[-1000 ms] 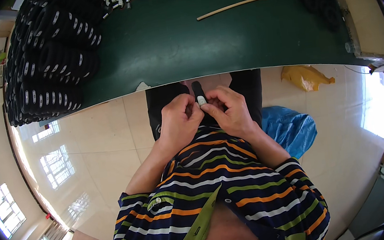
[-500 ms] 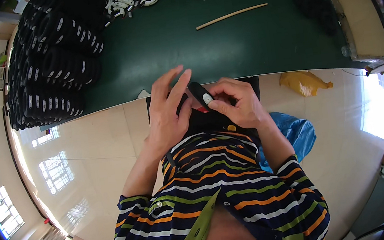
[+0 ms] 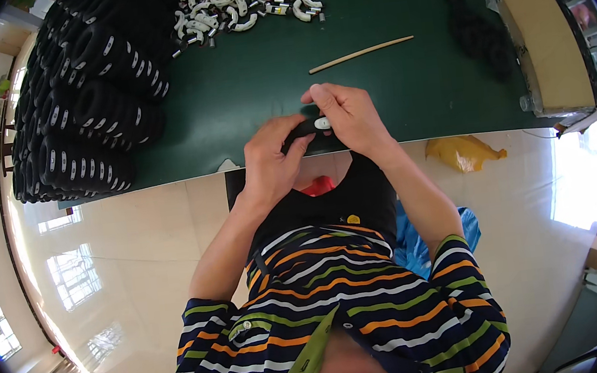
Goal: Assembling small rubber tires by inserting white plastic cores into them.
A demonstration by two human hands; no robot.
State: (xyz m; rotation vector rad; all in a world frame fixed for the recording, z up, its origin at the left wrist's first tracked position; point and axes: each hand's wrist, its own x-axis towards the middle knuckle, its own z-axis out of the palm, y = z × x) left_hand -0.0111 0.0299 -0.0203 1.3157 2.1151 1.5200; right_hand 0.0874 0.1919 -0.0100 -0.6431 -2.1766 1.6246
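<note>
A curved black padded piece (image 3: pixel 296 135) with a white oval patch (image 3: pixel 321 123) is held between both hands, just over the near edge of the green table (image 3: pixel 231 113). My left hand (image 3: pixel 269 156) is closed round its black left part, the thumb pressed along it. My right hand (image 3: pixel 351 116) grips the end with the white patch, fingers curled above it and partly hidden behind the hand. How far the piece curves on beneath the fingers cannot be seen. Beyond the hands, a thin wooden stick (image 3: pixel 361 55) lies on the table.
Stacked black padded rings (image 3: pixel 95 110) with white patches rise at the left. Curved white parts with metal ends (image 3: pixel 278 4) are heaped at the back. A cardboard box (image 3: pixel 547 40) and a dark soft pile (image 3: pixel 481 40) stand right. Yellow (image 3: pixel 462 153) and blue bags (image 3: pixel 409 244) lie below.
Both hands have moved forward over the table edge with the black padded piece. My left hand, earlier with fingers spread, has closed on it. The view has tilted up, showing more of the table's back.
</note>
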